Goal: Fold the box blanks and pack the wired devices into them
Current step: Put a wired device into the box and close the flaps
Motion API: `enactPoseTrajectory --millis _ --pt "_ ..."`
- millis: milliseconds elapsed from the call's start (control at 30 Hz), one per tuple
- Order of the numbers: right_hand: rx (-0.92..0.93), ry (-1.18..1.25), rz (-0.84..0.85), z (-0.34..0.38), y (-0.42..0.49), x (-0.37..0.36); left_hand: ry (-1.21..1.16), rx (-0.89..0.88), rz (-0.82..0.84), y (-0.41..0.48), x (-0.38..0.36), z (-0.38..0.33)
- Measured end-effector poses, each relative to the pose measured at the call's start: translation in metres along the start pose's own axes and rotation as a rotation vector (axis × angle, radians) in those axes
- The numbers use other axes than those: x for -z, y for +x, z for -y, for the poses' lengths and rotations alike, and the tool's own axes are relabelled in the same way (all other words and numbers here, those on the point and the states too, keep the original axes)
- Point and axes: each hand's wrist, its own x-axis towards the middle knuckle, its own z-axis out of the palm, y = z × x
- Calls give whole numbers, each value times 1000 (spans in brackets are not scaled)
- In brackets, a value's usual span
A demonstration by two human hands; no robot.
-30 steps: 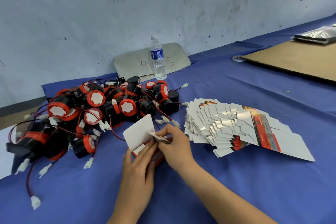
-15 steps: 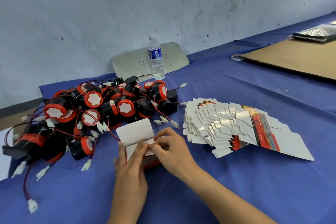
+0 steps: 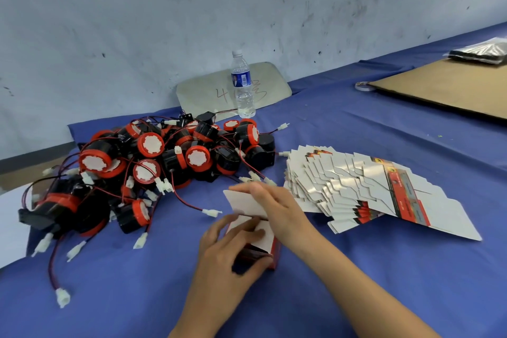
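Box [image 3: 253,230] half-folded on blue cloth [image 3: 356,269], between device heap [image 3: 153,162] and fanned blanks [image 3: 370,192]. Left hand [image 3: 227,258] curled round box body, fingers pressing white flaps. Right hand [image 3: 282,211] gripping raised lid flap, thumb on top. Bottle [image 3: 242,85] upright behind heap.

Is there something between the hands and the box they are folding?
Nothing visible. Both the left hand and the right hand are already on the half-folded box; its white flap is still open.
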Motion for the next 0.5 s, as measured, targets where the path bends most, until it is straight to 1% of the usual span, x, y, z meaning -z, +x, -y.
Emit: enactPoseTrajectory --millis 67,167,300,400,500 --pt "5 -65 28 -3 -1 -1 29 -9 -60 1 1 1" --pt "19 -151 20 -6 -1 1 -4 24 -67 0 1 3" --pt "-4 -254 17 -11 -1 1 20 -3 -106 3 1 1" --pt "2 -253 78 -15 -3 -1 108 -20 -126 4 -1 4" --pt "45 -285 125 -17 -5 -5 106 26 -181 2 -1 8"
